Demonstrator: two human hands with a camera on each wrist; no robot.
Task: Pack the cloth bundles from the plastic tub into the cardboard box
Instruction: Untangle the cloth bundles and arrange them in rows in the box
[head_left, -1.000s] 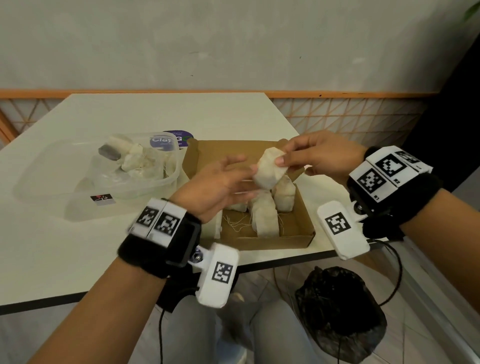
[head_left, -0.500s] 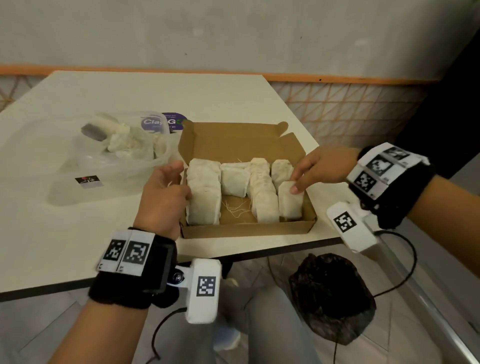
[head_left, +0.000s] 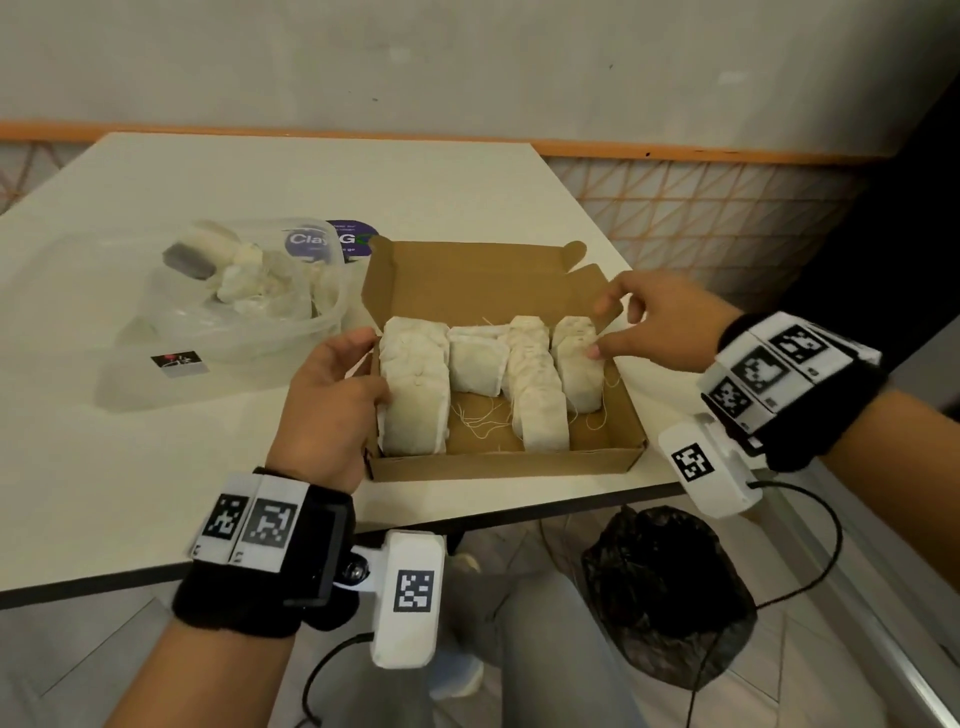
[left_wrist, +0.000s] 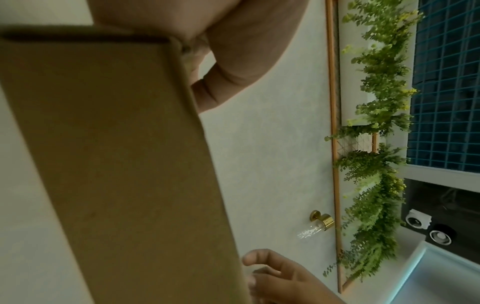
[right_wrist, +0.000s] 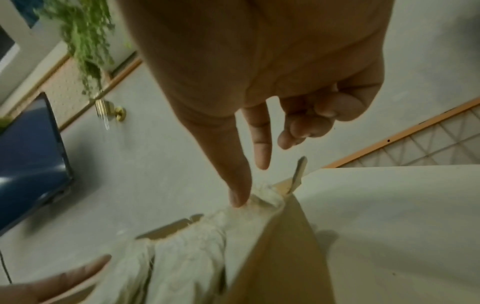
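Observation:
The open cardboard box (head_left: 509, 462) sits at the table's near edge. Several pale cloth bundles (head_left: 415, 395) lie in it in rows. My left hand (head_left: 363, 369) rests against the box's left wall (left_wrist: 116, 164). Its fingers lie along the outside and its thumb reaches over the rim onto the left bundle. My right hand (head_left: 602, 330) hovers over the back right corner and holds nothing. One fingertip (right_wrist: 239, 201) touches the rightmost bundle (right_wrist: 262, 197). The clear plastic tub (head_left: 260, 332) stands to the left with more bundles (head_left: 244, 270) inside.
A dark grey piece (head_left: 189, 260) lies in the tub. A clear lid with a sticker (head_left: 176, 364) lies beside it, and a purple label (head_left: 353, 241) shows behind. Loose threads (head_left: 478, 415) lie on the box floor. A black bag (head_left: 665, 587) sits on the floor under the table edge.
A second ago both hands held a bundle above the box; it now lies in the right row. My left hand dropped to the left wall and my right hand shifted toward the back right corner.

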